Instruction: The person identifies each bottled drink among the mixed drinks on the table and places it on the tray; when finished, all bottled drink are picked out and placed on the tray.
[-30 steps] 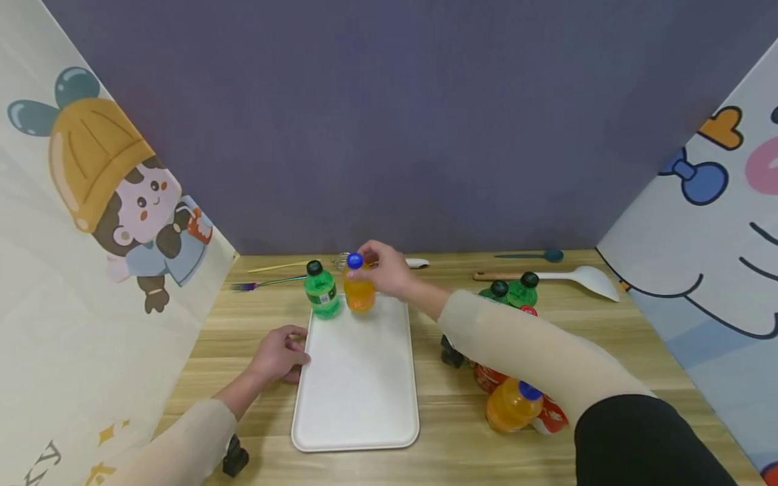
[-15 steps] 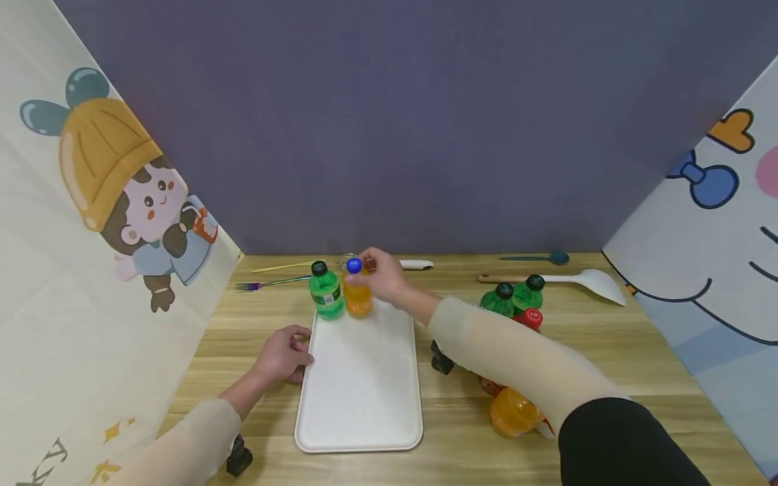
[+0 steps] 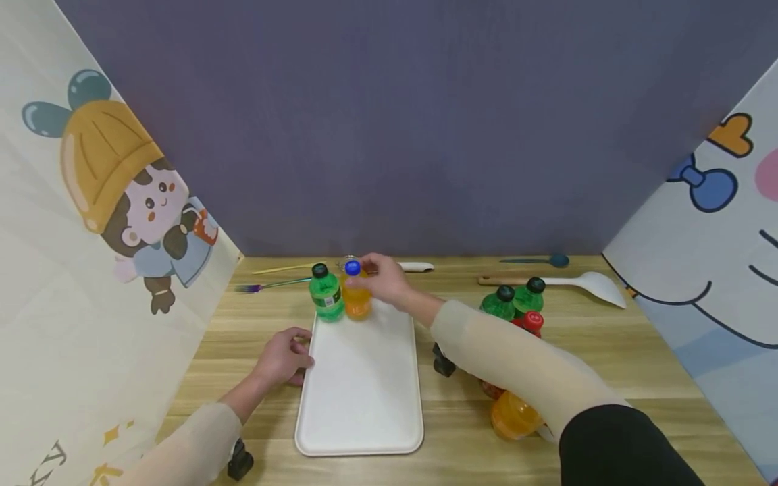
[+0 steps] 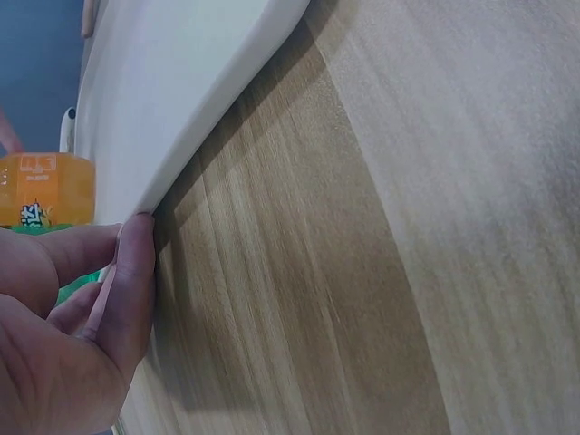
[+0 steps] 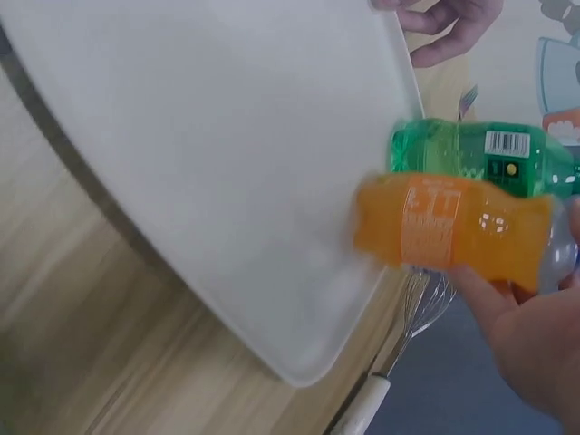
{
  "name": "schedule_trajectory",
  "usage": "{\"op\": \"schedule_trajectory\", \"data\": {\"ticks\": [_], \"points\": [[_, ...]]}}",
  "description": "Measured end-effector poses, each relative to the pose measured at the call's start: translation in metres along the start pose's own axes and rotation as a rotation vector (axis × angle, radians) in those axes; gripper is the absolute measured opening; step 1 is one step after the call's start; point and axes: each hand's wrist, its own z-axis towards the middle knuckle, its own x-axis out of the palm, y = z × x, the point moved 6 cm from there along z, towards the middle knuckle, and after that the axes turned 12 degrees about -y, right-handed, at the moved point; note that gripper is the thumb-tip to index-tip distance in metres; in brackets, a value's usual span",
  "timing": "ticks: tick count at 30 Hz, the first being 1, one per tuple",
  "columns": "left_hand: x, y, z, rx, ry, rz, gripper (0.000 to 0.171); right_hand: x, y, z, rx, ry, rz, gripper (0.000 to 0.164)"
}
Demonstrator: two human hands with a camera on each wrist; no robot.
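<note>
- The white tray (image 3: pixel 358 385) lies flat on the wooden table (image 3: pixel 608 337) and holds two upright bottles at its far end.
- The orange bottle (image 3: pixel 356 297), blue-capped and full of orange drink, touches the green bottle (image 3: pixel 325 293) at the tray's far left corner.
- The right hand (image 3: pixel 385 280) has its fingers curled around the orange bottle's upper part.
- The left hand (image 3: pixel 281 358) has its fingertips (image 4: pixel 136 272) pressed together against the tray's left rim.
- More bottles (image 3: pixel 516 304) cluster on the table to the right of the tray.

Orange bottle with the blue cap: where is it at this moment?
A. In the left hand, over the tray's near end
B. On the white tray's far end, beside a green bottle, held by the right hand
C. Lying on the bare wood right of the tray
B: the orange bottle stands on the far end of the white tray next to the green bottle, with the right hand gripping it near the top.
</note>
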Motion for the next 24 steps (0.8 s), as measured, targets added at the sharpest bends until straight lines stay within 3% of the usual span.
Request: {"op": "schedule_trajectory", "data": {"ticks": [12, 19, 24], "points": [[0.0, -0.001, -0.002, 0.018, -0.008, 0.011, 0.058, -0.017, 0.011, -0.001, -0.056, 0.237, -0.126, 0.064], [0.001, 0.0, -0.003, 0.004, -0.009, 0.001, 0.058, -0.037, 0.029, -0.001, -0.121, 0.209, -0.161, 0.072], [0.0, -0.002, -0.002, 0.005, -0.009, 0.001, 0.059, -0.057, 0.055, -0.01, -0.191, 0.214, -0.133, 0.069]]}}
